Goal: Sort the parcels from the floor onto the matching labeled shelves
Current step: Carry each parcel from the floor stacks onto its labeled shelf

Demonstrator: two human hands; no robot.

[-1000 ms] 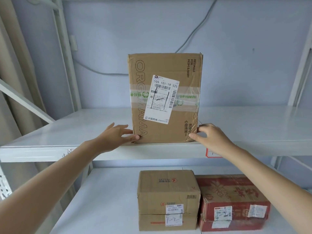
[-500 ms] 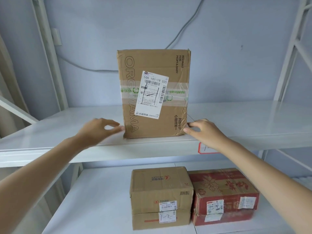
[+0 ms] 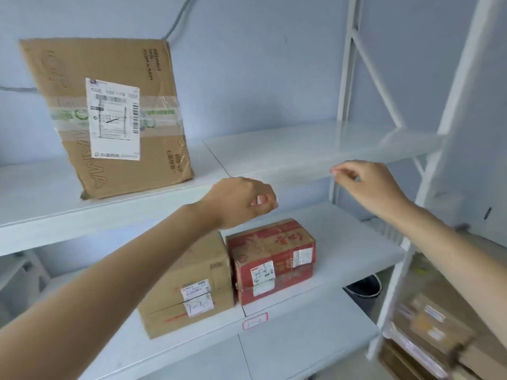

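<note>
Hands (image 3: 241,201) (image 3: 373,187) hover apart before the shelf (image 3: 315,149), fingers loosely curled, holding nothing.

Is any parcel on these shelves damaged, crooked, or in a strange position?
Nothing serious stands out. The red carton on the lower shelf looks worn, with a crumpled front edge and several stickers. The tall brown box stands upright on the upper shelf; its slant seems to come from the camera. Both hands are off the parcels.
</note>
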